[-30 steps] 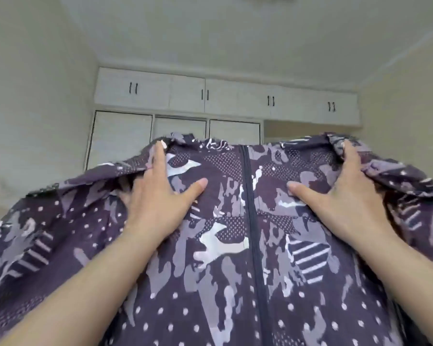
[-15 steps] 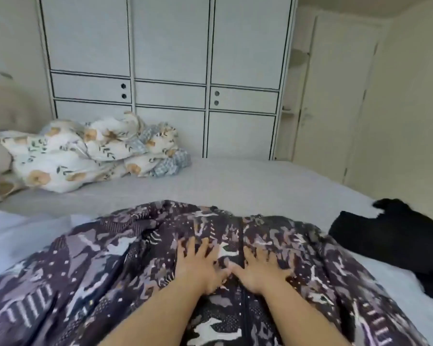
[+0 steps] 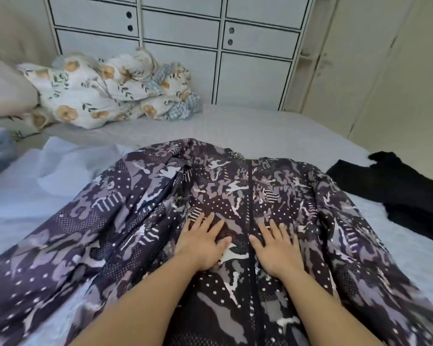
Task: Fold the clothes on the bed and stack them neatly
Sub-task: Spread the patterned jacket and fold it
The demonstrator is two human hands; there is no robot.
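A floral duvet (image 3: 93,96) lies crumpled before white cabinets (image 3: 248,46).

Jacket (image 3: 235,196) on bed (image 3: 260,131), quilt (image 3: 105,91) behind.

White wardrobe (image 3: 180,43) with dark-lined panels and round finger holes along far wall; closed pale door (image 3: 355,71) to its right; floral quilt (image 3: 105,91) bunched before it; plain cream wall (image 3: 423,83) at right; soft, even light.
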